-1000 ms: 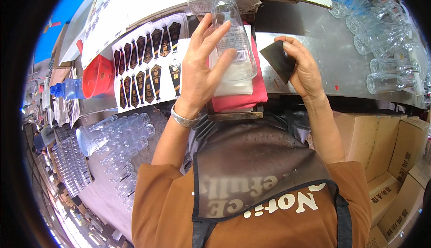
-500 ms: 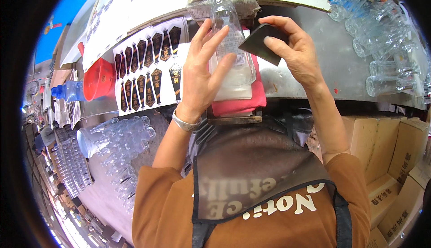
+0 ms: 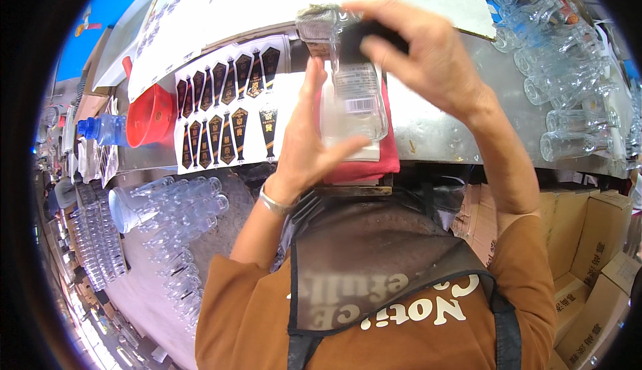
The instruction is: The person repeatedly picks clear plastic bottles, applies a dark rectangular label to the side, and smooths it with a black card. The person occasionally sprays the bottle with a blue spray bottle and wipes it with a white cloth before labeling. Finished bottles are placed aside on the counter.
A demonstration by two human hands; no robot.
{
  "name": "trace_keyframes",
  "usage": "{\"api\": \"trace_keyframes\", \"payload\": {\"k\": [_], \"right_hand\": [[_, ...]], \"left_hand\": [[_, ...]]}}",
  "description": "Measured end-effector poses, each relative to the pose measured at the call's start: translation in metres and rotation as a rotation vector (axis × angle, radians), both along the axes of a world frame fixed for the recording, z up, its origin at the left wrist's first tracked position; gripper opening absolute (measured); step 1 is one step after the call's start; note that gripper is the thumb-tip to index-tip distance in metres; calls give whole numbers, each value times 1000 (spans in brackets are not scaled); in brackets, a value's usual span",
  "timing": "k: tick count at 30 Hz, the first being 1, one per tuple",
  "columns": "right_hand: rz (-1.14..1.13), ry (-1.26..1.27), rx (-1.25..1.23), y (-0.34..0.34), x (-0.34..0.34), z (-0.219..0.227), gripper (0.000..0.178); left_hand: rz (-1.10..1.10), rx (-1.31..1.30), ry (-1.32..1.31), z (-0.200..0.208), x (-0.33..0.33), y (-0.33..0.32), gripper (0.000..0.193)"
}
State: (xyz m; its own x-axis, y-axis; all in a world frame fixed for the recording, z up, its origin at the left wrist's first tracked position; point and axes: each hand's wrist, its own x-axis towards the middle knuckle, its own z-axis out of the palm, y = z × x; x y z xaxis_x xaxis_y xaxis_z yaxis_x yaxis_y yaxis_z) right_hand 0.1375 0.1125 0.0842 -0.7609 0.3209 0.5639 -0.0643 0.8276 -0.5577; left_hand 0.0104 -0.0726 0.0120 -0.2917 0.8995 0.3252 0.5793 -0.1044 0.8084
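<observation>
A clear glass bottle [image 3: 370, 117] lies on its back with its neck pointing away from me, over a white pad and a red cloth [image 3: 364, 170]. A clear label with dark print and a barcode [image 3: 360, 104] shows on its upper side. My right hand [image 3: 428, 59] grips a flat black scraper [image 3: 354, 39], which covers the upper part of the bottle near the shoulder; the hand is smeared by motion. My left hand [image 3: 307, 132] is at the bottle's left side, fingers stretched and thumb spread over its lower end.
To the left lies a sheet of black and gold labels [image 3: 227, 102], beside a red plastic tub [image 3: 150, 116] and a blue-capped bottle [image 3: 107, 130]. Several glass bottles [image 3: 562, 136] lie at the right; more stand at lower left [image 3: 177, 216]. Cardboard boxes [image 3: 568, 236] sit at lower right.
My right hand has moved left and away from me with the scraper, from beside the bottle to over it. My left hand has shifted slightly nearer to me.
</observation>
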Motion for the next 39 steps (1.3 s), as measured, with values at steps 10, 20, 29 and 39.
{"api": "trace_keyframes", "payload": {"k": [10,20,29,39], "right_hand": [[382,-185,216,-72,13,3,23],[245,-147,254,-52,-1,-1,16],[402,-156,40,-56,18,0,30],[125,18,-213,-26,29,-38,17]], "left_hand": [[147,156,25,-20,17,-13,108],[139,77,51,-20,19,-20,128],[85,5,-76,-21,9,-22,112],[54,-169,-47,-20,1,-32,107]]}}
